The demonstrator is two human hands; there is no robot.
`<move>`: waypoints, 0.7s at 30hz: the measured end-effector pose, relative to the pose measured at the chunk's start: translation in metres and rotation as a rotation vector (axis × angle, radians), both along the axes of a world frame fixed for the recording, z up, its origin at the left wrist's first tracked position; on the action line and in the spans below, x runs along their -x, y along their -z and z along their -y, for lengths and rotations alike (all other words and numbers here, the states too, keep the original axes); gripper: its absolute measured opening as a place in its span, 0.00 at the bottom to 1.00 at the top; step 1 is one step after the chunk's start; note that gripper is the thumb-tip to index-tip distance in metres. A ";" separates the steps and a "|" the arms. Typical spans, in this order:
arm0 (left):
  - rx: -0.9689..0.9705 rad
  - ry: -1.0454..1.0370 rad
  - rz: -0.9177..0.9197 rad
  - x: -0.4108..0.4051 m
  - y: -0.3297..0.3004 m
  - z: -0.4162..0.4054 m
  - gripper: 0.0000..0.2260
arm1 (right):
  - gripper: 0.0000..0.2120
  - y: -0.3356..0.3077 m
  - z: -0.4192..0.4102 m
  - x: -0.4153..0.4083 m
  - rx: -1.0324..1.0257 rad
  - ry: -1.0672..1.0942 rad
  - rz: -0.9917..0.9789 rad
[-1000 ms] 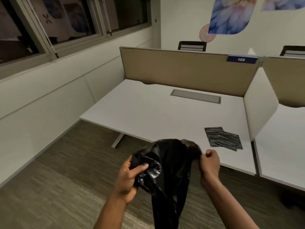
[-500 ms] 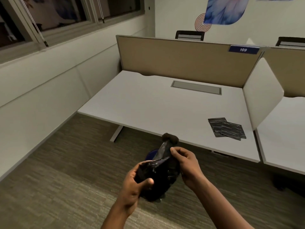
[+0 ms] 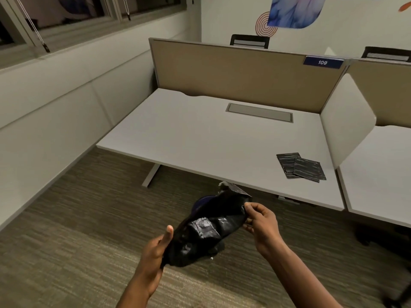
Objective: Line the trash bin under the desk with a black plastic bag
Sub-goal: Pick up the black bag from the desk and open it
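Hands are working a crumpled, glossy black plastic bag (image 3: 206, 230) in the air above the carpet, and both are closed on it: the left hand (image 3: 155, 252) is gripping the lower bunched end with its thumb sticking up, while the right hand (image 3: 260, 221) is pinching the upper edge between thumb and fingertips. The two hands are apart, with the bag stretched loosely between them.

A small rounded dark-blue shape (image 3: 201, 202) is peeking out just beyond the bag; it may be the trash bin, though too little is showing to be sure. Ahead of the hands, the white rectangular desk (image 3: 200, 138) is carrying a few flat, folded black plastic bags (image 3: 300, 166) forward and to the right of the right hand.

The step in hand appears to be finding and opening the bag's mouth. To do it well, the right thumb and fingers should be rubbing the two layers apart at the edge while the left hand is holding the bulk loosely, so the film can slide. Once the mouth is parting, spreading both hands inside the rim should be giving a wide opening for fitting over the bin.
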State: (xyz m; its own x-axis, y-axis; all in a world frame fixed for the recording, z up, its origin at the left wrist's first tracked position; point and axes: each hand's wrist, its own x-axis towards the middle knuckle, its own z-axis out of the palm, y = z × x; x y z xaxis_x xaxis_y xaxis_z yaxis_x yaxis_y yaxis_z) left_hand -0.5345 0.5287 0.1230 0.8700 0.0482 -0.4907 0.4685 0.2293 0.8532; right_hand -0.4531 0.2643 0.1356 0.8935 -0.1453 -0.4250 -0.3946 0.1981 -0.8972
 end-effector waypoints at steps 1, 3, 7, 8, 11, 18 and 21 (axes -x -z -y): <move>-0.094 0.079 0.001 0.001 -0.003 -0.001 0.27 | 0.09 -0.001 0.001 0.001 0.016 -0.008 0.016; -0.421 0.220 0.027 -0.001 0.000 -0.001 0.27 | 0.08 -0.002 0.001 0.002 0.092 -0.048 0.082; -0.935 0.269 0.260 -0.012 0.020 0.007 0.12 | 0.08 -0.014 -0.003 0.004 0.206 -0.137 0.194; -0.971 0.236 0.278 -0.015 0.020 0.010 0.11 | 0.08 -0.019 -0.003 0.004 0.214 -0.163 0.230; -0.870 0.168 0.273 -0.021 0.018 0.018 0.15 | 0.07 -0.030 -0.002 0.003 0.240 -0.304 0.283; -0.863 0.431 0.313 -0.046 -0.007 0.065 0.18 | 0.07 -0.040 -0.004 -0.004 0.223 -0.495 0.301; -0.910 0.479 0.197 -0.052 -0.001 0.075 0.12 | 0.06 -0.037 0.004 -0.013 0.261 -0.484 0.310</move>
State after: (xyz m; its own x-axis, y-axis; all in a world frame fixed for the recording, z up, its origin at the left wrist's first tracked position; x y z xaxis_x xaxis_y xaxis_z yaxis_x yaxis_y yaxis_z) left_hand -0.4823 0.4532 0.1242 0.9562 -0.0432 -0.2893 0.1743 -0.7103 0.6820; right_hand -0.4405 0.2605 0.1724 0.9599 0.2421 -0.1411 -0.0989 -0.1783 -0.9790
